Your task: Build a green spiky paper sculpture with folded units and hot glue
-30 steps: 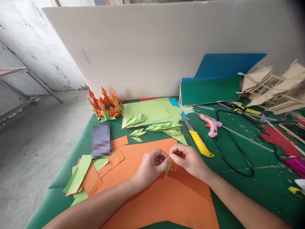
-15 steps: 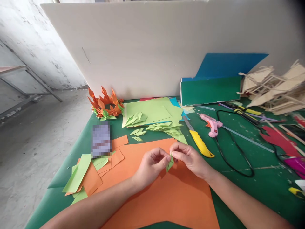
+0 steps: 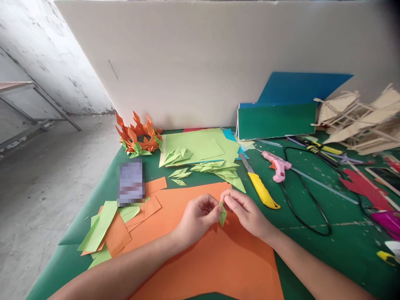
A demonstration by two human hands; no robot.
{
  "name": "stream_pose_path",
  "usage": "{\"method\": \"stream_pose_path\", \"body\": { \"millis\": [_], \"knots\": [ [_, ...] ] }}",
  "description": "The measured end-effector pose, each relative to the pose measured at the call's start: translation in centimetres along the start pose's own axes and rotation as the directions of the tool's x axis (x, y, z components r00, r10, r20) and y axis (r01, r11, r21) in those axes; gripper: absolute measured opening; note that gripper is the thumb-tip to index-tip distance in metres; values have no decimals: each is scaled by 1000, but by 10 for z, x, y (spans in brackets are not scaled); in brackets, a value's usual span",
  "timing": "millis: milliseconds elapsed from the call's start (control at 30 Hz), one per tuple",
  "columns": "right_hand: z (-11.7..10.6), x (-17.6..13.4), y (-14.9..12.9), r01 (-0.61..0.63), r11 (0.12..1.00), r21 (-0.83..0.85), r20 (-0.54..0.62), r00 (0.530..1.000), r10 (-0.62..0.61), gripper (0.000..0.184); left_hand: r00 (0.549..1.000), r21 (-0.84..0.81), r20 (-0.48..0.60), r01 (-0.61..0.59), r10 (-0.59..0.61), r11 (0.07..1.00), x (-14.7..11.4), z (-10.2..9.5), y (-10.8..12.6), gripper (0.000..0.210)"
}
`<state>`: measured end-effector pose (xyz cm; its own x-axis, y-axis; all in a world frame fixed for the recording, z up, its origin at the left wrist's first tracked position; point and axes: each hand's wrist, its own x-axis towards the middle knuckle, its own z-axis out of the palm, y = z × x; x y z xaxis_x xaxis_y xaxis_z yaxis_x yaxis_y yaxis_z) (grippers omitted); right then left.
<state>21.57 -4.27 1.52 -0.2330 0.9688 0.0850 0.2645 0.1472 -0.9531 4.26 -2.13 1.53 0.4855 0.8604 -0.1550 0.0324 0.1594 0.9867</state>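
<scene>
Over a large orange paper sheet (image 3: pixel 200 266), my left hand (image 3: pixel 198 216) pinches a small folded green paper piece (image 3: pixel 223 216) between thumb and fingers. My right hand (image 3: pixel 245 210) has its thumb and bent fingers closed at the top of the same piece, partly hiding it. The piece hangs point down, with a crease along its face. Behind the hands lie several folded green paper leaves (image 3: pixel 215 167), heaped partly on flat green sheets (image 3: pixel 200 141).
An orange and green folded-paper ring (image 3: pixel 137 139) stands at the back left. Green and orange paper scraps (image 3: pixel 100 227) lie left, beside a blurred-out rectangle (image 3: pixel 131 183). To the right are a yellow cutter (image 3: pixel 262 189), a corded pink glue gun (image 3: pixel 278 164) and a wooden stick model (image 3: pixel 359 123).
My right fingers have shifted slightly left at the top of the green piece. The piece has turned a little and shows more of its creased face.
</scene>
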Motion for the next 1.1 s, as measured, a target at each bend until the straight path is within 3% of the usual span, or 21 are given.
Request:
{"method": "stream_pose_path", "body": {
  "millis": [200,333,500,633,833,1100],
  "knots": [
    [3,-2,2,-52,996,67,29,998,51,21,996,-92,-70,42,-48,995,1,0,0,28],
    [2,-3,0,-83,992,93,34,996,81,22,997,-102,-31,72,-76,992,3,-1,-2,29],
    [0,-2,-1,-98,992,73,103,991,90,26,998,16,55,8,-9,1000,3,-8,-4,35],
    [0,-1,3,-132,984,116,135,984,116,24,999,45,38,-41,39,998,2,-9,-2,33],
    [0,1,0,-112,983,148,72,992,102,17,998,-9,-48,-29,28,1000,0,-8,6,28],
    [2,3,1,-126,975,183,-8,992,130,17,998,-1,-49,49,-49,999,-1,-11,5,32]
  ]
}}
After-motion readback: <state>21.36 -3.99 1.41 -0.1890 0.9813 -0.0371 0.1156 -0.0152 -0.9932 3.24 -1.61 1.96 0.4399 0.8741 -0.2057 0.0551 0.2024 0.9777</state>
